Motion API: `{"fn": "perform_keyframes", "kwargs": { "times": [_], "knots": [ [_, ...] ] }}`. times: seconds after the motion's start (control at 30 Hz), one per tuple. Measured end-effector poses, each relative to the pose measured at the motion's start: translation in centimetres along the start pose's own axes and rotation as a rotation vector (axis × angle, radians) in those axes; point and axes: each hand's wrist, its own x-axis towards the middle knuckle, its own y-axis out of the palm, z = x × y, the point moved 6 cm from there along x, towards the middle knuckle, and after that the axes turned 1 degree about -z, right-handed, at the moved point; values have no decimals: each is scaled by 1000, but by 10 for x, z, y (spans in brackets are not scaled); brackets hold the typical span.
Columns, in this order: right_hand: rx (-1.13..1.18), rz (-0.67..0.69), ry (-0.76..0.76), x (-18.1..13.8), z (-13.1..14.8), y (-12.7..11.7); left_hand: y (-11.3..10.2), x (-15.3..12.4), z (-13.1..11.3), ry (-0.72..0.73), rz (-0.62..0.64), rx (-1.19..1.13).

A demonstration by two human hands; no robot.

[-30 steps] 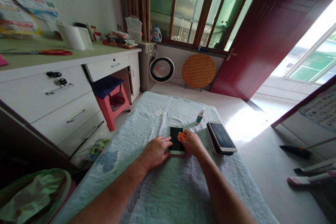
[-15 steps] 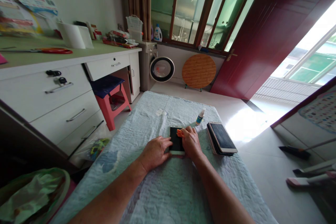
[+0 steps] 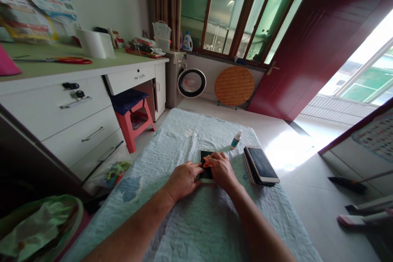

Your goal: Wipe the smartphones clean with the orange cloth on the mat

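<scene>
A smartphone (image 3: pixel 206 153) with a dark screen and pale borders lies flat on the cloth-covered table. My left hand (image 3: pixel 185 177) grips its left edge, fingers along the side and thumb near the bottom corner. Bunched in my right hand (image 3: pixel 223 170) is a small orange cloth (image 3: pixel 207 161), pressed on the screen; the fingers are closed round it and hide the phone's right part. Beyond that hand stands a small spray bottle (image 3: pixel 236 139) with a white cap and blue label. To the right rests a stack of phones (image 3: pixel 261 164), the top one with a dark screen and light frame.
The table's pale blue quilted cover (image 3: pixel 144 213) reaches to its edges. A desk (image 3: pixel 129 63) and a red stool (image 3: pixel 133 125) stand on the left, with a lined bin (image 3: pixel 73 221) at lower left. A broom (image 3: pixel 348 184) lies to the right.
My right hand has slid the orange cloth left and slightly down across the phone's screen. My left hand stays at the phone's edge. The head view has shifted a little.
</scene>
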Motion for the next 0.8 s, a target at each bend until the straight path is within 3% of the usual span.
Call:
{"fn": "perform_keyframes", "kwargs": {
  "times": [0.13,0.27,0.5,0.8],
  "knots": [
    [-140,19,145,7,-16,-2,1,1,1,-12,-3,19],
    [-200,41,180,19,-21,-1,1,0,2,-17,-3,24],
    [-175,93,103,35,-8,11,0,0,1,-15,-3,18],
    [-1,103,-79,25,7,12,0,0,0,-18,4,15]
  ]
}}
